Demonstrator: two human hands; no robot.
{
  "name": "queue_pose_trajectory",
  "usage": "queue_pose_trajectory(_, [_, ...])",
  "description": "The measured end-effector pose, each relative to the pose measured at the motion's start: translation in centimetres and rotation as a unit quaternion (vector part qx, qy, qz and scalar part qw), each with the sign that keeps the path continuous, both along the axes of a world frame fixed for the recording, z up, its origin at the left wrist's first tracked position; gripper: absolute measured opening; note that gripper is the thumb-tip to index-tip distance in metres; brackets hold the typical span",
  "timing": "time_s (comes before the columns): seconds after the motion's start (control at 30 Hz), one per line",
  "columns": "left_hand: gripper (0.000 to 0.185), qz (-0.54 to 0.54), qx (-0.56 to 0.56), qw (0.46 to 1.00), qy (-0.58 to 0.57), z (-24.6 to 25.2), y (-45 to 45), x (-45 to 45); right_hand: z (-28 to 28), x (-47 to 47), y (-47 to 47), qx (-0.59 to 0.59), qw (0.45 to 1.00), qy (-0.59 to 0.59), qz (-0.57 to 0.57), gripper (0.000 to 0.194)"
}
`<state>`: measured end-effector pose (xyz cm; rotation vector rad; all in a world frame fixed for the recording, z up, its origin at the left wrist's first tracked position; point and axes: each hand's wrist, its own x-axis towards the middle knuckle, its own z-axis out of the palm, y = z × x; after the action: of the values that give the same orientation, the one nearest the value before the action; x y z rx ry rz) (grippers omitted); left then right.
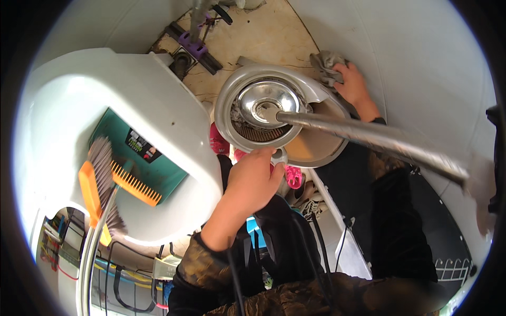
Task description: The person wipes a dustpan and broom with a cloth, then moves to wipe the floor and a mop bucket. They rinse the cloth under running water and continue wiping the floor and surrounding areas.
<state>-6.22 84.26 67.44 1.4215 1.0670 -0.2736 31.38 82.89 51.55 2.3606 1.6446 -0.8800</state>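
A grey spin-mop bucket (237,136) stands on the floor in front of me. In its wringer basket (257,133) sits a mop head with a round metal plate (247,94), and grey strands show around it. The mop's metal handle (367,136) slants from the plate out to the right. Beside the basket, the open side of the bucket looks brownish inside. My left hand (255,177) grips the lug on the bucket's near rim. Beyond the bucket on the right, my right hand (353,85) grasps a crumpled grey cloth (326,67) beside the pale wall.
On the left is a white basin (158,91) with a green dustpan (170,183) and an orange-backed broom (91,193) before it. A purple-and-black squeegee (193,47) stands near a floor drain pipe (182,61). Pink shoes (293,176) lie below the bucket. A dark panel (355,189) flanks my right arm.
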Motion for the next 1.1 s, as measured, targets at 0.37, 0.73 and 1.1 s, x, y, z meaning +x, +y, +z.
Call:
queue_pose_trajectory(0.37, [0.085, 0.532, -0.372, 0.742, 0.164, -10.1, -14.5, -1.0, 13.8, -7.1, -3.9, 0.146, 0.979, 0.033, -0.136, 0.044])
queue_pose_trajectory(0.73, [0.091, 0.659, -0.232, 0.705, -0.121, -15.3, -8.5, 4.7, 17.0, -11.4, -9.0, 0.19, 0.953, 0.03, -0.234, 0.037])
queue_pose_trajectory(1.1, [0.098, 0.525, -0.108, 0.821, -0.196, -16.1, 4.7, 11.2, 17.3, -13.2, -11.8, 0.167, 0.946, 0.089, -0.262, 0.036])
